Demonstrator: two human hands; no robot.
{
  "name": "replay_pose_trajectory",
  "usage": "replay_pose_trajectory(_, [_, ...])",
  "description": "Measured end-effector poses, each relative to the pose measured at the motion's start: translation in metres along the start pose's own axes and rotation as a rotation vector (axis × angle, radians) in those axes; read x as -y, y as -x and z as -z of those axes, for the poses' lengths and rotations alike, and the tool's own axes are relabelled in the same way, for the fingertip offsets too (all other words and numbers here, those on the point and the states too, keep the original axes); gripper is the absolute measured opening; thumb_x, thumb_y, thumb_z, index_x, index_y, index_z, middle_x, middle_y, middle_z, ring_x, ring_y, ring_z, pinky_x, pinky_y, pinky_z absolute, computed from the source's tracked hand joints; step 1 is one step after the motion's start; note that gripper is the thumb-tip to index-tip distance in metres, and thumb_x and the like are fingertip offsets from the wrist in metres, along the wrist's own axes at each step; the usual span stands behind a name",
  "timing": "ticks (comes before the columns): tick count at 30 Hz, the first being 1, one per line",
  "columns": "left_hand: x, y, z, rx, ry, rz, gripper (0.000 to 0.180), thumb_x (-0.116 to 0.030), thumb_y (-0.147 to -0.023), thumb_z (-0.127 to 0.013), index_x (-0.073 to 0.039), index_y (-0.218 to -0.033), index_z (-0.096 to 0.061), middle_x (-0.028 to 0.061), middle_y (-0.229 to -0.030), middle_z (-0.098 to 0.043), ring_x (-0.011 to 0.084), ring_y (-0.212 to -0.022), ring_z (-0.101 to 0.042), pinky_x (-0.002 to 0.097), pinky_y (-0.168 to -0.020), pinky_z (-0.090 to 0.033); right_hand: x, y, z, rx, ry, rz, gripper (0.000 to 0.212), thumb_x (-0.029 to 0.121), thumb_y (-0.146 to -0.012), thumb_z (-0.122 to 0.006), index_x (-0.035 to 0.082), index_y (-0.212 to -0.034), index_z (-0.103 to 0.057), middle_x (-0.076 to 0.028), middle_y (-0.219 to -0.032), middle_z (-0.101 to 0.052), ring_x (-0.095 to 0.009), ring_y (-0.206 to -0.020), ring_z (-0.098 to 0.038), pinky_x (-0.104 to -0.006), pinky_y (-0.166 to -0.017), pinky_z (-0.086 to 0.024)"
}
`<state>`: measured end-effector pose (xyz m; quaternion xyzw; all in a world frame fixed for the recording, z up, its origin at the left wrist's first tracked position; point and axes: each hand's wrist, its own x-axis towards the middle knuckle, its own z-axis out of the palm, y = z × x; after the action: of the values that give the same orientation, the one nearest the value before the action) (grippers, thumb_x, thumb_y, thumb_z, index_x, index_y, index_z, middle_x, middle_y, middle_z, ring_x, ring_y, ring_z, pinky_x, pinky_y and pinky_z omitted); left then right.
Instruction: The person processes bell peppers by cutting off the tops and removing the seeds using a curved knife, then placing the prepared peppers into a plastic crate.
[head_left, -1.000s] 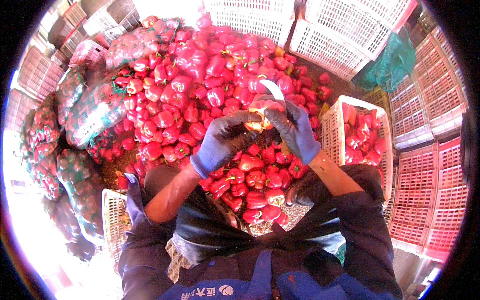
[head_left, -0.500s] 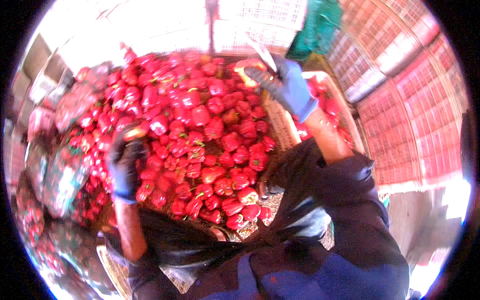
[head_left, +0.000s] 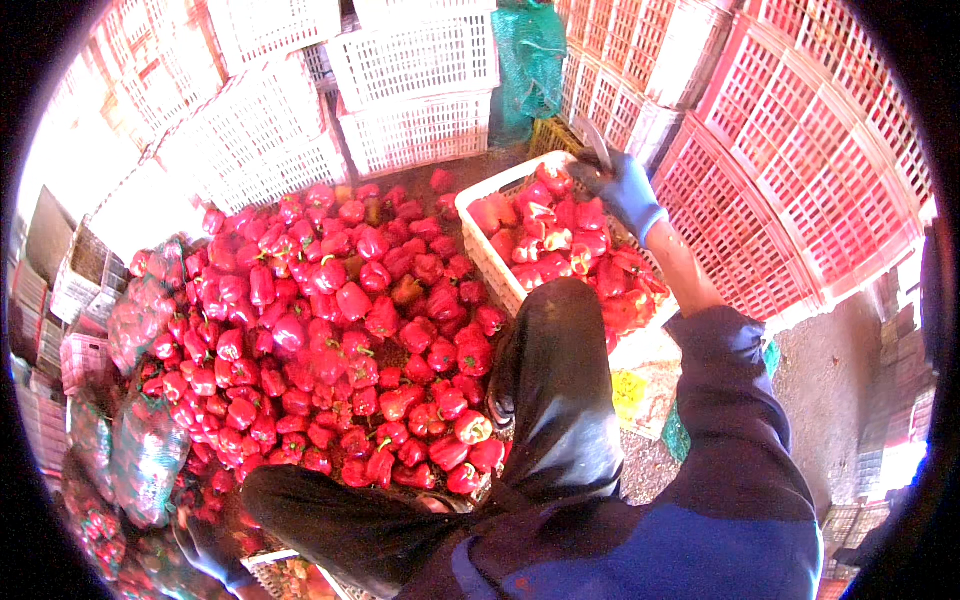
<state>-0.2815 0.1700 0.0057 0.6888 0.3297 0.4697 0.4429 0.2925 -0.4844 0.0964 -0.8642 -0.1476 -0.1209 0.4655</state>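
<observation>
My right hand, in a blue and dark glove, is closed on a knife with its blade pointing up and away. It is over the far right rim of a pale plastic crate full of red bell peppers, several of them looking cut. Low at the left, my left hand reaches down beside my knee, next to a second crate holding small reddish-orange pieces. Its fingers are dark and blurred, so whether they hold anything is unclear. A wide heap of whole red bell peppers covers the ground ahead.
Stacked white crates line the back, and red and pink crates stand at the right. Filled mesh sacks lean at the left edge of the heap. A green net hangs between the stacks. My bent knees flank the near side.
My left hand has dropped from over the heap to the second crate at lower left. The pepper in my right hand no longer shows there; that hand has shifted right over the crate, still with the knife.
</observation>
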Motion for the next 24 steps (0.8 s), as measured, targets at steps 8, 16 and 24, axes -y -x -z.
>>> replay_pose_trajectory(8, [0.036, 0.070, 0.220, -0.015, -1.571, -0.204, 0.046, -0.016, -0.102, -0.057, 0.001, -0.144, -0.053, 0.0152, -0.135, -0.062, 0.0303, -0.117, -0.063, 0.0390, -0.099, -0.054, 0.140, -0.014, -0.068, 0.284, -0.947, -0.081, 0.031, 0.027, -0.101, -0.062, 0.002, -0.120, -0.066, -0.011, -0.107, -0.071, -0.019, -0.080, -0.069, -0.0277, -0.063, -0.055])
replay_pose_trajectory(16, [-0.144, 0.027, -0.094, 0.210, -0.397, -0.045, 0.041, -0.006, -0.096, -0.067, 0.003, -0.136, -0.060, 0.0124, -0.120, -0.072, 0.0191, -0.111, -0.066, 0.0337, -0.099, -0.053, 0.168, -0.044, -0.143, 0.600, -1.685, -0.236, 0.024, 0.021, -0.099, -0.065, 0.002, -0.113, -0.062, -0.012, -0.094, -0.070, -0.019, -0.072, -0.068, -0.0243, -0.054, -0.054])
replay_pose_trajectory(24, [-0.007, 0.155, -0.418, 1.289, -0.489, -0.303, 0.071, -0.033, -0.080, -0.083, -0.006, -0.140, -0.057, 0.0239, -0.136, -0.062, 0.0394, -0.128, -0.058, 0.0457, -0.109, -0.047, 0.075, -0.045, -0.180, 0.879, -1.660, -0.259, 0.019, 0.016, -0.099, -0.060, -0.002, -0.095, -0.059, -0.010, -0.078, -0.062, -0.015, -0.057, -0.057, -0.0266, -0.051, -0.051])
